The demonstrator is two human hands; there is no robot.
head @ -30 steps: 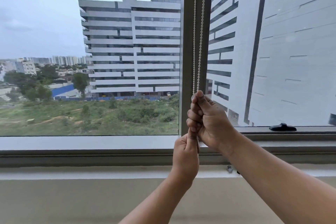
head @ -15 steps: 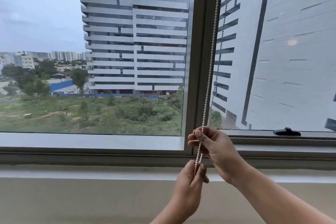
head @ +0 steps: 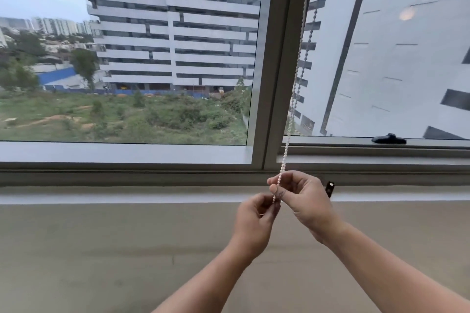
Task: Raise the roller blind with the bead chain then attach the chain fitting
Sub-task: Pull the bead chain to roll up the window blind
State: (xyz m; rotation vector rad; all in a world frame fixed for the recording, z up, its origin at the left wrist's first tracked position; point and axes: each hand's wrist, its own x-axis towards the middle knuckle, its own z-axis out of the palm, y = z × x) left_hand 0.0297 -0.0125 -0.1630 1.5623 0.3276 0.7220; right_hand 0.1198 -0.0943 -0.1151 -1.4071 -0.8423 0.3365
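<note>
A white bead chain hangs down along the window's upright frame post from above the view. My right hand pinches the chain between thumb and fingers just below the sill line. My left hand sits lower and to the left, its fingertips closed on the chain's bottom end. A small dark fitting is fixed to the wall under the sill, just right of my right hand. The roller blind itself is out of view above.
A wide window with a grey frame post shows buildings and green ground outside. A black window handle lies on the right sash rail. A white ledge runs below the frame, with a beige wall under it.
Both hands have drawn the chain downward, from in front of the lower glass to below the sill. The view has tilted down and the dark fitting now shows beside my right hand.
</note>
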